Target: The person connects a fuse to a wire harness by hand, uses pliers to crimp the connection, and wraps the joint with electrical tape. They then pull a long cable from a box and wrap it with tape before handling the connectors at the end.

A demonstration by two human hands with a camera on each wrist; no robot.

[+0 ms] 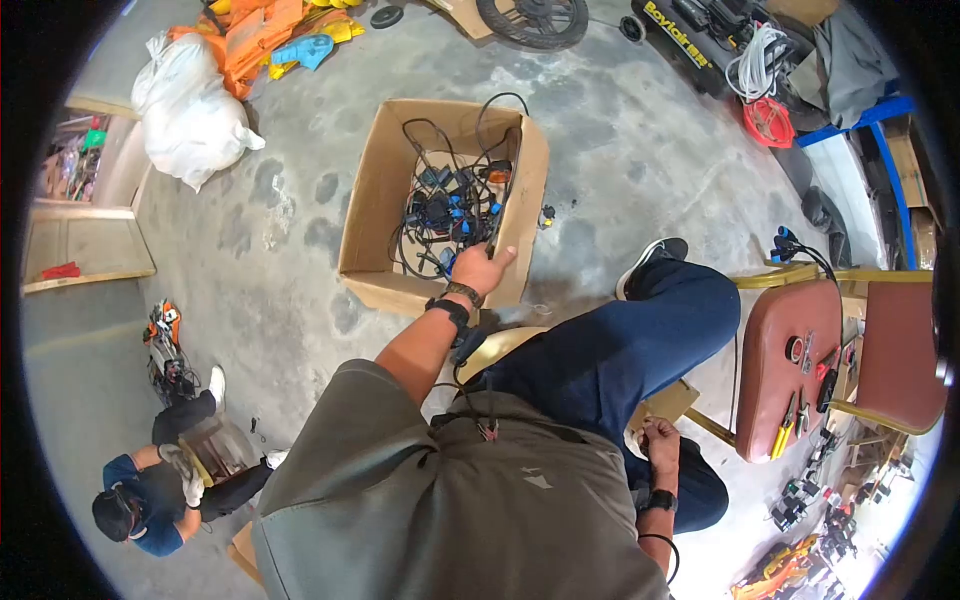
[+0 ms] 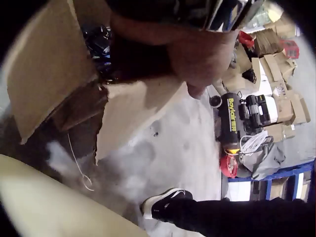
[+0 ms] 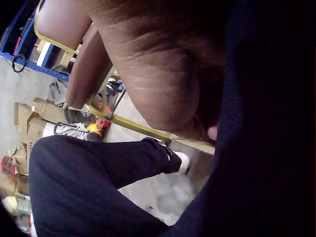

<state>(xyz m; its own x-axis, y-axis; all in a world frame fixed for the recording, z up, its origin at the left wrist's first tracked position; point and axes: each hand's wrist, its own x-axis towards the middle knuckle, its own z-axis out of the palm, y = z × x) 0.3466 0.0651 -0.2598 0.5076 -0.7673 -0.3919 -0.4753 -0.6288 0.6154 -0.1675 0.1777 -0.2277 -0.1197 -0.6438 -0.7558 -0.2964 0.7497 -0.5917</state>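
Observation:
An open cardboard box [image 1: 447,287] stands on the floor, holding a tangle of black cables with blue and black connectors [image 1: 450,208] and an orange-lensed lamp [image 1: 499,172]. My left hand [image 1: 482,270] grips the box's near right wall, thumb outside and fingers over the rim on the inner side. The left wrist view shows that hand [image 2: 200,57] over a cardboard flap [image 2: 133,106], most fingers hidden. Beside my thigh, my right hand [image 1: 660,445] hangs with loosely curled fingers near a piece of cardboard [image 1: 672,402]; no object shows in it. In the right wrist view its fingertips are hidden.
On my right a brown chair [image 1: 785,345] bears yellow-handled pliers [image 1: 783,428], other tools and a tape roll [image 1: 794,349]. A white sack [image 1: 190,110] lies at the far left, a compressor [image 1: 690,45] at the far right. Another person [image 1: 150,500] sits at lower left.

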